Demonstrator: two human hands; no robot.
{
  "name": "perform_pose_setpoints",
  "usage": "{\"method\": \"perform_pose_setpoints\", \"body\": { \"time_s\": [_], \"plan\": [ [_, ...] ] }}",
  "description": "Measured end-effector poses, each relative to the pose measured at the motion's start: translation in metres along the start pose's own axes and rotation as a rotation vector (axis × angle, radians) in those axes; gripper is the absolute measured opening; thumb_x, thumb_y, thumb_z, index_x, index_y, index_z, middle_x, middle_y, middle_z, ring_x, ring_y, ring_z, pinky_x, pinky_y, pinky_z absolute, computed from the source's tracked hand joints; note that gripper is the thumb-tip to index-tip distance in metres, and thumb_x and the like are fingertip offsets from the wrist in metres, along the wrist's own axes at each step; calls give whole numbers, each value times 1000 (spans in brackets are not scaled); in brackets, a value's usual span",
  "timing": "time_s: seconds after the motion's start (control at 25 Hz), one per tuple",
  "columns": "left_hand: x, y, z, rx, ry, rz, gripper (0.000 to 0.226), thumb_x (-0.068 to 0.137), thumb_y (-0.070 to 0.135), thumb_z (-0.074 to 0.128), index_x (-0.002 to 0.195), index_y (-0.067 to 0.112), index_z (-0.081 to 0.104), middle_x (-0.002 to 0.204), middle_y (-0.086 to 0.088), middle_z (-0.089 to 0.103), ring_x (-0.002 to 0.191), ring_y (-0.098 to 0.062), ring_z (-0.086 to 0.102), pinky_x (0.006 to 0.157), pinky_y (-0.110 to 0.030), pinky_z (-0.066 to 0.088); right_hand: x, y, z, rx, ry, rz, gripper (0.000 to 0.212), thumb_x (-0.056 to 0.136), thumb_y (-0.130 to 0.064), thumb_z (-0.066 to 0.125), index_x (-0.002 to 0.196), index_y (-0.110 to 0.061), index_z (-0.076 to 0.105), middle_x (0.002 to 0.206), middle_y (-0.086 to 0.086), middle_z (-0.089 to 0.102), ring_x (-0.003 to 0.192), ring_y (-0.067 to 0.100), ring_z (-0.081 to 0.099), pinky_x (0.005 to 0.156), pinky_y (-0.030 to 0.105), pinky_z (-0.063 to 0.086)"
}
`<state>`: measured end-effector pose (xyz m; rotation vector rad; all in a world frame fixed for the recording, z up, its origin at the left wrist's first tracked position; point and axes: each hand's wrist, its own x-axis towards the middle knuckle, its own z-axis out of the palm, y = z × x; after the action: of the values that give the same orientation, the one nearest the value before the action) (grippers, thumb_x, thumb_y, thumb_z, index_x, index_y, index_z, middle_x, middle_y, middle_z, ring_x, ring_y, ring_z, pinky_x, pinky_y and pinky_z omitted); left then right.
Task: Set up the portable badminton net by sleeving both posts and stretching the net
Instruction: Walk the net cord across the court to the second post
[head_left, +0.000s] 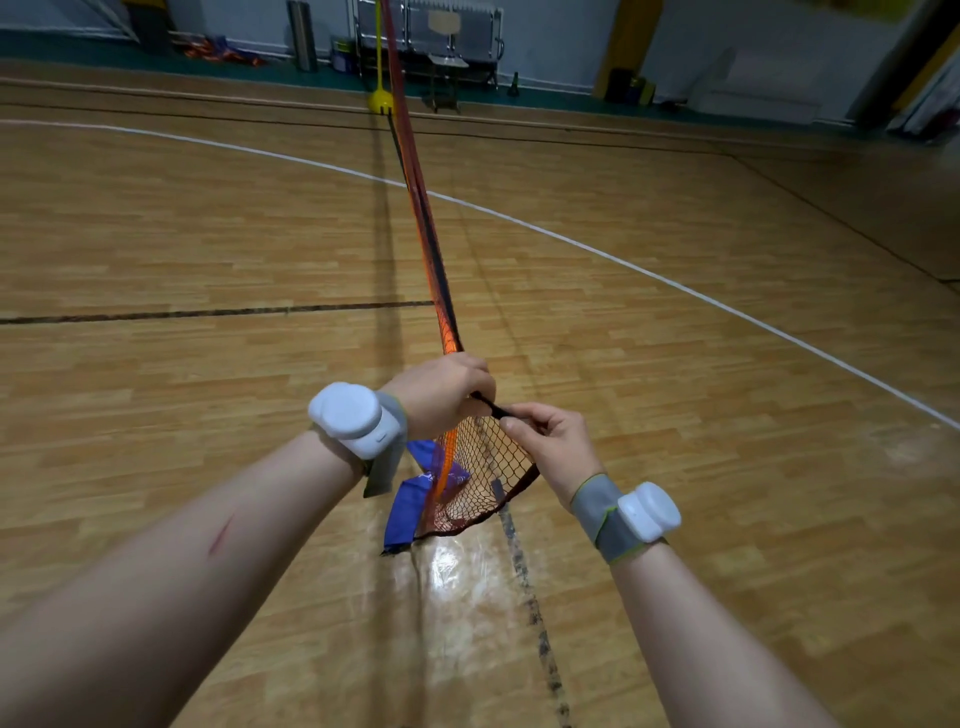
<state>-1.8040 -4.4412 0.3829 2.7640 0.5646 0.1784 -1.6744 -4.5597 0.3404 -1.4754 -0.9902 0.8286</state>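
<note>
Net: we judge this orange mesh net (488, 462) limp, light.
Grip: left hand (441, 395) clenches it; right hand (553, 447) pinches its black hem (493, 408).

Parts cut off or covered
The yellow post (378, 62) is cut off by the top edge; the blue fabric (405, 514) is partly covered by the net (488, 467) and a wrist strap (382, 470).
</note>
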Motion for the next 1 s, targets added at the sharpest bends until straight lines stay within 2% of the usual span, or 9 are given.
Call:
{"method": "perform_pose_setpoints", "body": {
  "time_s": [0.08,0.2,0.32,0.4,0.44,0.56,0.8,1.0],
  "plan": [
    [1,7,-2,25,-8,-16,16,91,23,53,95,11,64,96,1,56,99,-17,49,87,-38,44,-2,5,-4,-40,17,-1,26,81,1,65,73,-24,65,68,-10,54,62,-5,52,63,8,42],
    [2,20,-6,8,57,-8,14,92,22,52,90,11,61,91,3,53,95,-16,48,80,-33,43,-2,15,-15,-122,46,14,26,80,-5,67,66,-23,55,74,-6,46,67,2,45,67,13,39],
    [2,27,-13,-8,138,2,12,91,18,52,87,10,60,89,1,52,93,-17,48,77,-33,42,-3,22,-23,-68,11,59,18,82,-6,66,71,-14,54,70,-2,48,62,1,45,62,11,40],
    [1,29,-18,-18,164,-10,12,91,15,52,86,8,60,89,0,53,93,-18,49,79,-37,44,-4,24,-25,-12,-11,67,8,83,-3,64,83,-9,59,73,0,53,65,1,52,64,8,45],
    [0,30,-21,-24,182,-22,11,90,14,53,86,8,61,90,-2,55,93,-18,49,80,-38,44,-5,25,-27,7,-12,65,11,83,-2,64,87,-11,61,73,-2,54,65,-1,55,66,8,47],
    [-2,31,-29,-50,241,-62,10,89,13,55,87,5,63,93,-7,58,94,-20,51,82,-40,44,-12,30,-38,-58,-14,88,15,84,-7,64,82,-22,60,74,-7,54,70,-2,53,71,11,46],
    [0,36,-30,-4,217,-108,10,89,12,54,89,6,63,95,-5,58,96,-19,51,83,-41,46,-24,31,-53,-67,-28,116,14,91,-13,54,78,-19,52,80,-2,52,79,10,49,76,20,42],
    [6,34,-20,6,196,-141,9,89,8,53,81,8,58,89,-2,53,92,-21,51,79,-37,45,-33,19,-68,-78,-2,53,18,91,-12,53,76,-19,48,74,-3,49,69,6,46,64,9,42]
  ]
}}
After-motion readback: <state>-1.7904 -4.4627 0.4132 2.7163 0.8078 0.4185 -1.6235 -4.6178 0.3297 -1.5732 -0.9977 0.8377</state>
